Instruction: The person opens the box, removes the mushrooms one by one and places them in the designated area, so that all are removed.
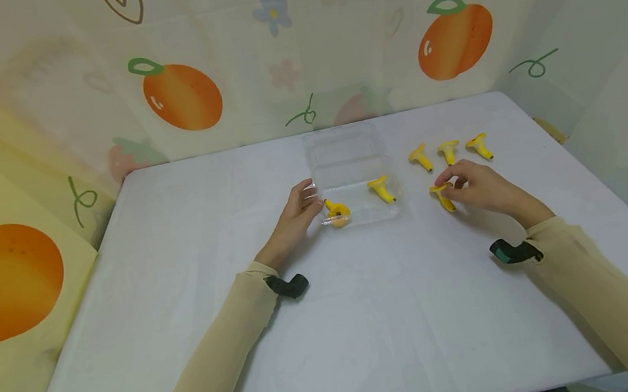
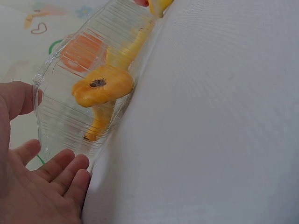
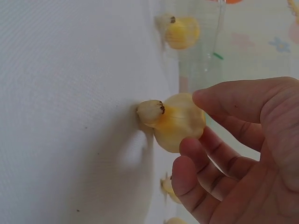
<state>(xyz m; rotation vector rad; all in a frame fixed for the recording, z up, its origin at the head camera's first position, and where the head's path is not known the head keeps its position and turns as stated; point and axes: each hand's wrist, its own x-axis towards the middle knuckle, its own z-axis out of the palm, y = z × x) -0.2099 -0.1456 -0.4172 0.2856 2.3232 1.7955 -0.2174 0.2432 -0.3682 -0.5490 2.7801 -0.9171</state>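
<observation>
My left hand (image 1: 295, 209) rests at the left side of a clear plastic box (image 1: 359, 217), its thumb at the rim and its fingers loosely extended along the wall. The box's lid (image 1: 343, 148) lies folded back. Inside it, one yellow chanterelle-shaped mushroom (image 2: 103, 86) stands near my left hand, and a second mushroom (image 1: 382, 189) lies toward the right side. To the right of the box, my right hand (image 1: 477, 188) pinches another yellow mushroom (image 3: 180, 123) by its flared cap between thumb and fingers. Its stem points toward the table, close over the cloth.
Behind my right hand, three more yellow mushrooms (image 1: 448, 151) lie in a row on the white-covered table (image 1: 350, 320). A fruit-print curtain (image 1: 252, 49) hangs along the table's back edge. Black wrist cameras (image 1: 289, 286) sit at both sleeves.
</observation>
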